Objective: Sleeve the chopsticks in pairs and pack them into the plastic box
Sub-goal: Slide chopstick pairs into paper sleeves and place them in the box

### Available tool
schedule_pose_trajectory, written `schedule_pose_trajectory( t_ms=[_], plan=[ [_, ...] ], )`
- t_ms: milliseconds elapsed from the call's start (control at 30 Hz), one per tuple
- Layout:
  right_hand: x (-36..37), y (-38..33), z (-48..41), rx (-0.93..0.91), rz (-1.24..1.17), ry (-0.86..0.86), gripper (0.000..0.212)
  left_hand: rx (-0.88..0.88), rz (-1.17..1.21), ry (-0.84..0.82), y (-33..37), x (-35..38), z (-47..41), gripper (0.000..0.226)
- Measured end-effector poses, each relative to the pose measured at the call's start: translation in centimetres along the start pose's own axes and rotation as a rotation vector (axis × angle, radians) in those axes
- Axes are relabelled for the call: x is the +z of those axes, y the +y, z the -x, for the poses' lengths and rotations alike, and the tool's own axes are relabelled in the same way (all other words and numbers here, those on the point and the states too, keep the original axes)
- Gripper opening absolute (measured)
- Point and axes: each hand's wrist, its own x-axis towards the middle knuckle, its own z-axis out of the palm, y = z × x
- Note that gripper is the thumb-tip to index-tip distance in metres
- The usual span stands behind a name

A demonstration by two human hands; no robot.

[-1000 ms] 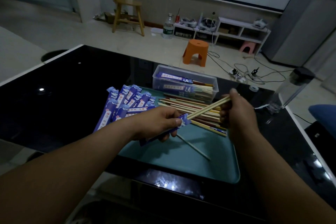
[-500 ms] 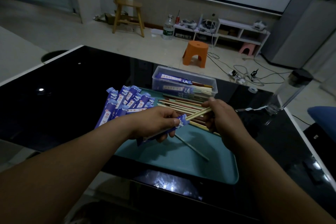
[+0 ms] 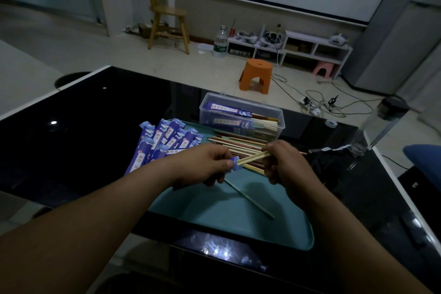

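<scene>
My left hand (image 3: 202, 166) grips a blue paper sleeve (image 3: 235, 166) over the teal tray (image 3: 238, 217). A pale pair of chopsticks (image 3: 253, 159) sticks out of the sleeve's mouth, and my right hand (image 3: 285, 162) pinches its free end. Only a short length of the pair shows between my hands. Loose chopsticks (image 3: 238, 144) lie in a heap on the tray behind my hands. Empty blue sleeves (image 3: 164, 141) fan out at the tray's left. The clear plastic box (image 3: 241, 116) behind the tray holds several sleeved pairs. One single chopstick (image 3: 250, 198) lies on the tray's bare part.
The tray sits on a black glass table (image 3: 83, 126). A clear bottle with a dark cap (image 3: 379, 124) stands at the table's right edge. An orange stool (image 3: 256, 76), a wooden chair (image 3: 167, 21) and cables lie on the floor beyond.
My right hand has moved left toward my left hand, and the chopstick pair has slid deeper into the sleeve, so less of it shows.
</scene>
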Motion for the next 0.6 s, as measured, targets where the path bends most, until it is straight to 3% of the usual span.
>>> schedule_pose_trajectory(
  t_ms=[267,433,533,600],
  plan=[
    [-0.1,0.3,-0.1,-0.021,-0.057,0.136,0.013,0.047,-0.161,0.02,0.6,-0.2,-0.2,0.018],
    [-0.4,0.3,-0.1,-0.014,-0.082,0.076,0.015,0.064,-0.288,0.077,0.8,-1.0,-0.5,0.018],
    [-0.6,0.6,-0.6,0.017,-0.143,0.117,0.016,0.131,-0.504,0.336,0.2,-1.8,-1.4,0.023],
    [-0.9,0.6,-1.1,0.043,-0.21,0.184,0.017,0.163,-0.456,0.553,0.0,-3.1,-2.0,0.025]
  ],
)
